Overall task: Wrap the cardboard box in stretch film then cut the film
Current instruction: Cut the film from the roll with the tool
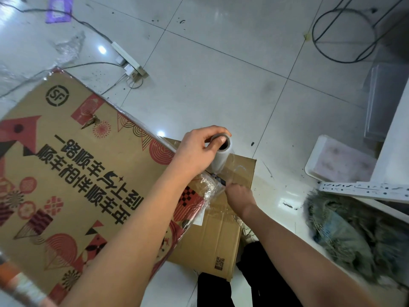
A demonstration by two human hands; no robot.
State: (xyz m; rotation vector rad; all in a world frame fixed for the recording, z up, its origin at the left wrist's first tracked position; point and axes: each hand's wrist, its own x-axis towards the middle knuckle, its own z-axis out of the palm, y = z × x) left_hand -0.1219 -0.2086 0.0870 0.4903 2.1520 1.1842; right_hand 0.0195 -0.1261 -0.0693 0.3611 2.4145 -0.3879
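A large printed cardboard box [66, 165] with red patterns and black characters fills the left, covered in clear film. My left hand [197, 151] grips the top of an upright stretch film roll [221, 154], thumb in its core. Bunched film [210, 187] stretches from the roll down to the box's edge. My right hand [239, 196] grips a small dark cutter [220, 179], its tip against the bunched film just below the roll. The blade itself is too small to make out.
A plain flattened carton [221, 240] lies under the roll. A power strip [128, 58] with cables sits on the tiled floor behind. A white tray [336, 160], a perforated white rail [363, 189], a shaggy grey-green bundle [354, 235] and wire stool legs [345, 34] are on the right.
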